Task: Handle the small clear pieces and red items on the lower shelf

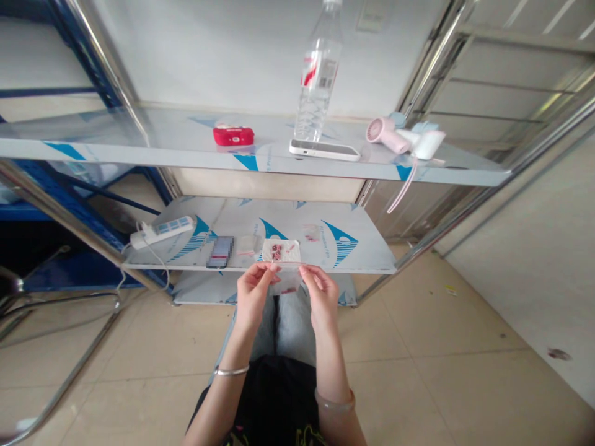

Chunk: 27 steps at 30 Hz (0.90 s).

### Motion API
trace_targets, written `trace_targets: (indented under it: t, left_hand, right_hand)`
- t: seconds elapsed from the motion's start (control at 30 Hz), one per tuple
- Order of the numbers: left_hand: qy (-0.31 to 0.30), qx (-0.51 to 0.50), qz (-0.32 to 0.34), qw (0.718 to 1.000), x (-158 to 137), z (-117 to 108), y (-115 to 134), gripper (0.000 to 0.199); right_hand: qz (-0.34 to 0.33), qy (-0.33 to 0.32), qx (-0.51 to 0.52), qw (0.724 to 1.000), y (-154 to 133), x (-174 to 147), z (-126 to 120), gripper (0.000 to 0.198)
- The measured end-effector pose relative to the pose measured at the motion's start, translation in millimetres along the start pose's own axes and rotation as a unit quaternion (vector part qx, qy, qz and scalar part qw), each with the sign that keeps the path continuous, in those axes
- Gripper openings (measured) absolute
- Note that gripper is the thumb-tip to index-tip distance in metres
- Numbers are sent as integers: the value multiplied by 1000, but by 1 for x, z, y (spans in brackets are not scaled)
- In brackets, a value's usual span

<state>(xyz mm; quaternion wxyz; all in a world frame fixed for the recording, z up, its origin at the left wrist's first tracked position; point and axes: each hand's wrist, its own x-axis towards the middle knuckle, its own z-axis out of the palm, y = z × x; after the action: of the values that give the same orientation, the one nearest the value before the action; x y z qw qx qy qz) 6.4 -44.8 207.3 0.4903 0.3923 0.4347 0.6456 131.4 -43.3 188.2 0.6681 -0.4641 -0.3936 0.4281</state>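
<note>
A small clear zip bag with dark red bits at its bottom hangs between my two hands, in front of the lower shelf's edge. My left hand pinches its upper left corner; my right hand pinches the upper right one. Just beyond, a white tray on the shelf holds small red and dark pieces, too small to name. Another clear bag with reddish bits lies behind it to the right. Left of the tray is a stack of clear bags.
On the lower shelf lie a phone and a power strip with a trailing cord. The upper shelf bears a red case, a water bottle, a white-edged device and handheld fans. A metal chair frame stands left.
</note>
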Motion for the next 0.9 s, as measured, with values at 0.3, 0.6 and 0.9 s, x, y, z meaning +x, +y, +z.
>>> trace_targets:
  t: [0.3, 0.6, 0.9]
  left_hand:
    - [-109, 113, 43, 987, -26, -2, 40, 22]
    - [-155, 175, 91, 968, -27, 1, 68, 18]
    - [-158, 195, 103, 963, -27, 10, 62, 17]
  right_hand:
    - [-23, -72, -46, 996, -47, -25, -5, 23]
    - [-53, -90, -53, 993, -72, -37, -11, 16]
    - [-85, -100, -65, 989, -70, -33, -10, 13]
